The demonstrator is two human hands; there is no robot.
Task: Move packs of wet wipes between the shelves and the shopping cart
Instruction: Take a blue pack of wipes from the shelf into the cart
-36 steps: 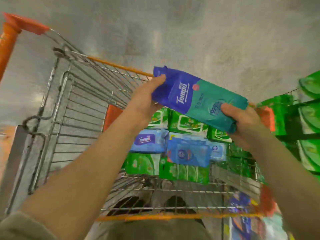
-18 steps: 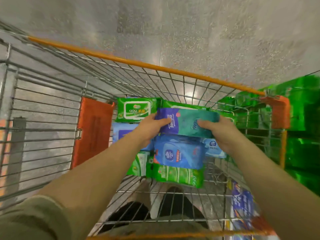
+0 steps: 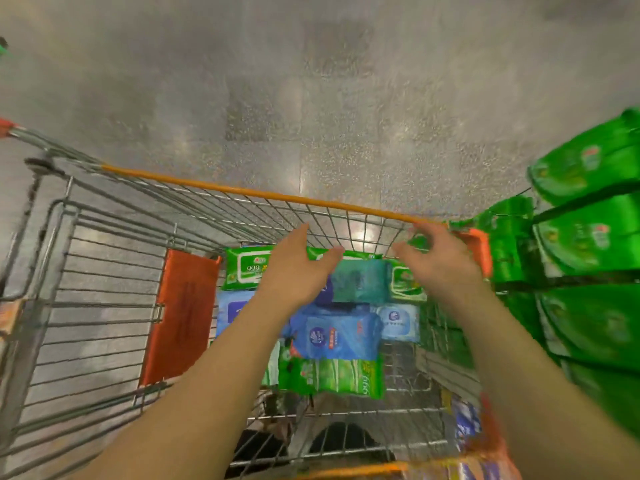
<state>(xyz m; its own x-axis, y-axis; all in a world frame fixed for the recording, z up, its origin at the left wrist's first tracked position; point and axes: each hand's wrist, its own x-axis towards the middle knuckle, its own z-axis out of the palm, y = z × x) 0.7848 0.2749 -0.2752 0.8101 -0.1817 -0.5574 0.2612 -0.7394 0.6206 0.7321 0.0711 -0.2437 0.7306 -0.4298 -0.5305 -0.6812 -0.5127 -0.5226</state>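
Teal-and-purple pack (image 3: 358, 282) lies in the cart (image 3: 263, 192), on the pile against the cart's far wall. Your left hand (image 3: 298, 268) and right hand (image 3: 440, 261) hover just above it, fingers spread, gripping nothing. Lift both straight up, clear of the cart's wire rim.

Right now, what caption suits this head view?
Both open hands, left and right, hover above wet-wipe packs piled in the shopping cart.

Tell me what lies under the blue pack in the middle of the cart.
A green 999 pack shows beneath the blue pack; anything deeper is covered.
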